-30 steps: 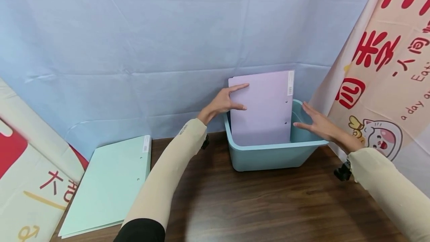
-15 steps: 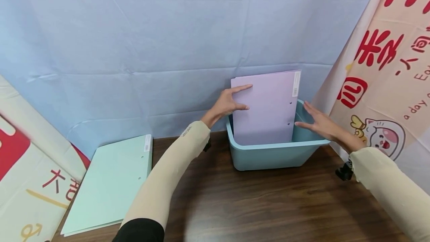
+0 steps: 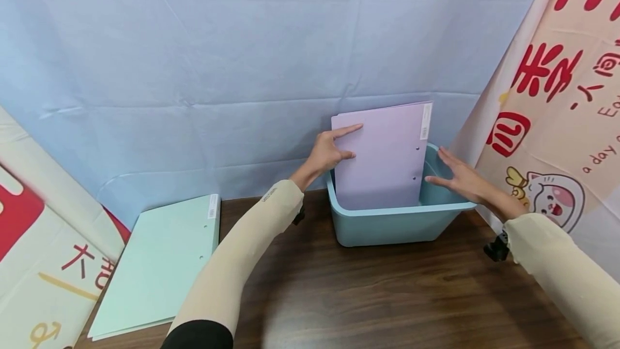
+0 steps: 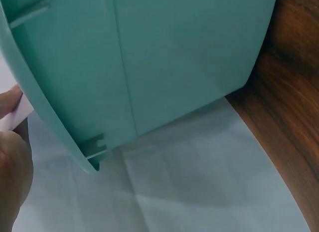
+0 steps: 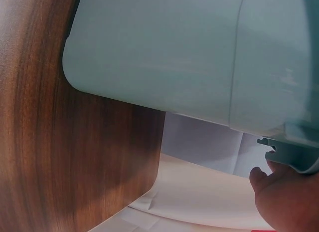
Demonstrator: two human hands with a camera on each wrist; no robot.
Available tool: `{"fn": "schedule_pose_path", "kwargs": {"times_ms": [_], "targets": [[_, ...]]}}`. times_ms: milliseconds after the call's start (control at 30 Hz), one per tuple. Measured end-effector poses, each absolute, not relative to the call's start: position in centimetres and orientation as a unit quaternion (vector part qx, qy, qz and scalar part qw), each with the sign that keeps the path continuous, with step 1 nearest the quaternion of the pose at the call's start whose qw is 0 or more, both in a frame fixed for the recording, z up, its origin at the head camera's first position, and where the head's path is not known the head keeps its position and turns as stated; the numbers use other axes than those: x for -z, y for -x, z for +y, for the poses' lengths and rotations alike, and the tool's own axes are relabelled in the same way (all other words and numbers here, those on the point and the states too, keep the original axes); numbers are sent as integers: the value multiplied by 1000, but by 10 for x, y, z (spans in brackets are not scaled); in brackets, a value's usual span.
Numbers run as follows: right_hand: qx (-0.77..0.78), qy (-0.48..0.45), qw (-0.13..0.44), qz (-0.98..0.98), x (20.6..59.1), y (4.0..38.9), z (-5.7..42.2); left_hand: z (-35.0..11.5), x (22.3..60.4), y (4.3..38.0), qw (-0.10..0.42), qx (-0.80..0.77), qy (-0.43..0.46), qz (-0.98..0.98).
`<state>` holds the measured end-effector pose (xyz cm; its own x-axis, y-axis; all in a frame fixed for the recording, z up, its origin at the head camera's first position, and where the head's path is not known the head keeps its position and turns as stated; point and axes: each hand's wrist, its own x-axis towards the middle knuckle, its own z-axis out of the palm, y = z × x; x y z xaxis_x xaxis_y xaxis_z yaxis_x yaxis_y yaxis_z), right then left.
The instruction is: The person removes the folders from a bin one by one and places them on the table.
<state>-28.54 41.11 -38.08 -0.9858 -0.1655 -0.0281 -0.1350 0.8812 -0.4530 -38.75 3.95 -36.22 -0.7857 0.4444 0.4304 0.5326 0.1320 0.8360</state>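
A purple file folder (image 3: 382, 160) with a white label stands upright in a light blue plastic bin (image 3: 387, 229), its upper part rising above the rim. My left hand (image 3: 323, 152) grips the folder's left edge, thumb and index finger across its front; the other fingers are hidden behind. At the bin's right end, my right hand (image 3: 460, 179) holds the rim, with the thumb over the inside. In the right wrist view, curled fingers of the right hand (image 5: 284, 197) show just under the rim. The left wrist view shows the bin's outer wall (image 4: 174, 52) beside the left hand.
Mint green file folders (image 3: 155, 268) lie stacked on the brown wooden table (image 3: 387, 295) at the left. A pale blue cloth (image 3: 242, 69) hangs behind the bin. Printed cloths stand at both sides, the right one (image 3: 537, 123) close to the bin.
The purple folder has shifted slightly right in the bin compared with a second ago, the left hand moving with it. The right hand stays on the rim.
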Motion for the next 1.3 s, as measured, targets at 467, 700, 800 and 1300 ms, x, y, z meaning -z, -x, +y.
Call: {"fn": "schedule_pose_path", "kwargs": {"times_ms": [467, 700, 800, 1300], "targets": [[232, 77, 35, 969, 385, 289, 411, 34, 358, 374, 69, 586, 298, -750], [229, 76, 31, 970, 383, 287, 410, 33, 358, 366, 82, 594, 299, -743], [231, 78, 32, 969, 382, 286, 410, 32, 359, 363, 97, 595, 304, -737], [232, 81, 33, 969, 380, 287, 412, 18, 345, 357, 138, 650, 288, -690]]}}
